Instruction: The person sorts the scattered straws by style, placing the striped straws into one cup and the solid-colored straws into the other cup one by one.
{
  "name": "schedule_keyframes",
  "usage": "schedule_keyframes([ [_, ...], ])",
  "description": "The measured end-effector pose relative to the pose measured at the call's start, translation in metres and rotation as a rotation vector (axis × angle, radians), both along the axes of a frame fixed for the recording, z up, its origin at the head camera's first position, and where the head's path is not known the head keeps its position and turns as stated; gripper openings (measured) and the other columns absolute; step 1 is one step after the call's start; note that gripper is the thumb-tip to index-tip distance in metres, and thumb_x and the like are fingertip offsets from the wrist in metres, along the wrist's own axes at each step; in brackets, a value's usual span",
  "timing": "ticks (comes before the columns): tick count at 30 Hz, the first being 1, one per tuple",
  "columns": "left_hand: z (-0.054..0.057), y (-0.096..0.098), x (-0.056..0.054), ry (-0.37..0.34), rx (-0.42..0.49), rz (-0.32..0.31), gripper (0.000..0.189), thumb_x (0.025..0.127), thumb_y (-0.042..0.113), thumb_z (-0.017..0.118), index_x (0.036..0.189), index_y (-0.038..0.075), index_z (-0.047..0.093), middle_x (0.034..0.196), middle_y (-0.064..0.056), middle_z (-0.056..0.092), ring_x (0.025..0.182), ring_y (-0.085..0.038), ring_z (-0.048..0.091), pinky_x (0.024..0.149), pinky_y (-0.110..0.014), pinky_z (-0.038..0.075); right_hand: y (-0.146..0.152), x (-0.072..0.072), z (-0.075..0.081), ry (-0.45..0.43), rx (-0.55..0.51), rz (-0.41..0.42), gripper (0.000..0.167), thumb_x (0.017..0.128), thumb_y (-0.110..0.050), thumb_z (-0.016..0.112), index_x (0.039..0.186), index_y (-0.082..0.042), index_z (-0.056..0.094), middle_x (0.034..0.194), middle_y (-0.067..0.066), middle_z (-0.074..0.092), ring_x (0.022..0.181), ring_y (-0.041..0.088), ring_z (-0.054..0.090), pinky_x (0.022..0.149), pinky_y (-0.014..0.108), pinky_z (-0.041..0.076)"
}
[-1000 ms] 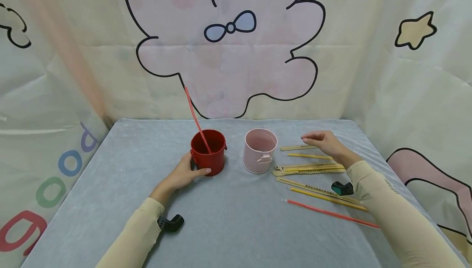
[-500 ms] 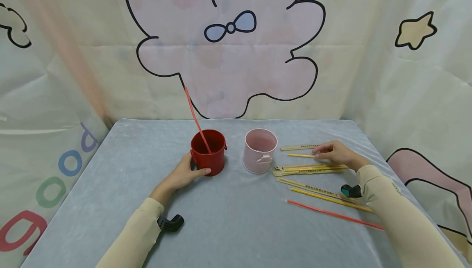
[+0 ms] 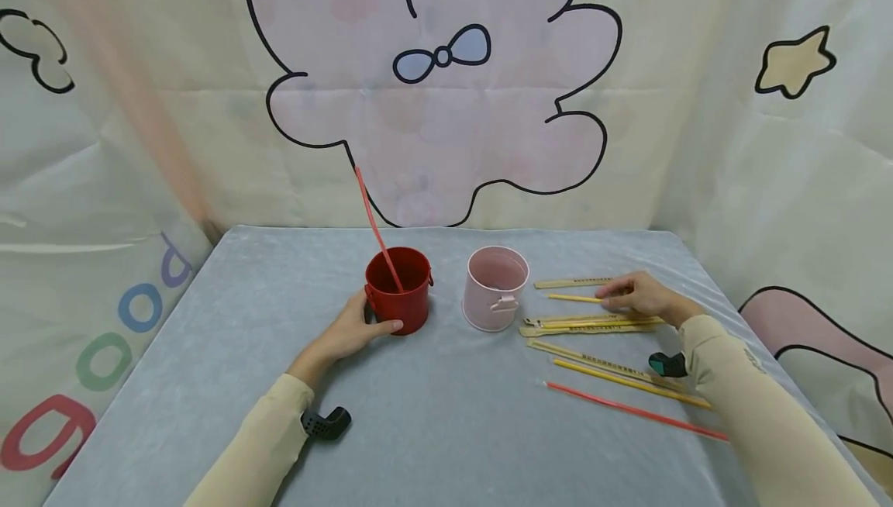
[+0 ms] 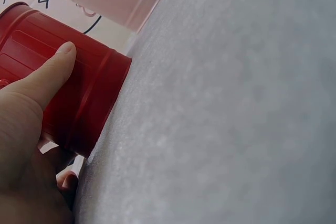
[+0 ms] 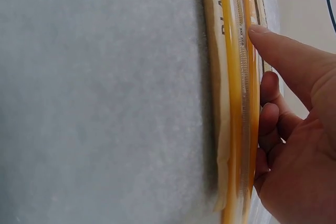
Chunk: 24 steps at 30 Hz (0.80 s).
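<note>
My left hand (image 3: pixel 349 329) grips the side of a small red bucket (image 3: pixel 405 309), its thumb across the front in the left wrist view. A red straw (image 3: pixel 377 232) leans up out of that bucket. A pale pink bucket (image 3: pixel 484 301) stands upright to its right. My right hand (image 3: pixel 645 295) is at the back of the row of straws, thumb and fingers pinching a thin yellow straw (image 3: pixel 572 298). In the right wrist view the thumb tip lies against this straw (image 5: pixel 252 77), with the other fingers curled on its far side.
Printed paper-wrapped sticks (image 3: pixel 572 283) and more yellow straws (image 3: pixel 628 383) lie on the right of the grey-blue cloth (image 3: pixel 453 429). A red straw in clear wrap (image 3: pixel 635 411) is nearest the front. Printed curtains (image 3: pixel 446 127) hang behind the table.
My right hand has moved right and slightly towards me, from above the rearmost wrapped stick to the thin yellow straw. The left hand keeps its hold on the red bucket.
</note>
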<state>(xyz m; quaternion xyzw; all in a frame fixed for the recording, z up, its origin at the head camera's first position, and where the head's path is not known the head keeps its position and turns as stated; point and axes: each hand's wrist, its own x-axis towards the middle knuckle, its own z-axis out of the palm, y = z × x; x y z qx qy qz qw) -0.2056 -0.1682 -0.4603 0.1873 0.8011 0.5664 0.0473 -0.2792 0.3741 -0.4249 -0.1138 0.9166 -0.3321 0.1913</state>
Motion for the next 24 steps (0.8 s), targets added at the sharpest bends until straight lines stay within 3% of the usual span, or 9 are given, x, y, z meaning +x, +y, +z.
schedule_keyframes([
  [6, -0.0018, 0.0003, -0.0004, 0.007, 0.012, -0.015, 0.073, 0.088, 0.016, 0.078, 0.15, 0.013, 0.04, 0.153, -0.007, 0.049, 0.149, -0.03, 0.035, 0.124, -0.059, 0.025, 0.0002, 0.0014, -0.0019, -0.008, -0.021, -0.019, 0.033, 0.096, -0.021, 0.07, 0.12, 0.001, 0.071, 0.125, 0.021, 0.067, 0.094, 0.006, 0.06, 0.078, 0.024, 0.053],
  [11, -0.0021, 0.0014, -0.0012, 0.01, 0.012, -0.015, 0.073, 0.088, 0.015, 0.078, 0.15, 0.013, 0.041, 0.153, -0.007, 0.049, 0.149, -0.029, 0.035, 0.124, -0.058, 0.025, 0.0002, 0.0023, -0.0016, 0.002, -0.039, -0.029, 0.03, 0.095, -0.019, 0.071, 0.114, 0.005, 0.071, 0.109, 0.016, 0.07, 0.082, 0.008, 0.056, 0.07, 0.025, 0.049],
  [24, -0.003, 0.0007, -0.0003, -0.004, 0.008, -0.004, 0.075, 0.088, 0.016, 0.078, 0.152, 0.013, 0.038, 0.155, -0.008, 0.047, 0.151, -0.031, 0.032, 0.124, -0.059, 0.023, -0.0047, 0.0039, 0.0012, 0.035, -0.036, -0.017, 0.025, 0.094, -0.014, 0.071, 0.108, 0.007, 0.071, 0.092, 0.009, 0.07, 0.072, 0.008, 0.052, 0.063, 0.025, 0.046],
])
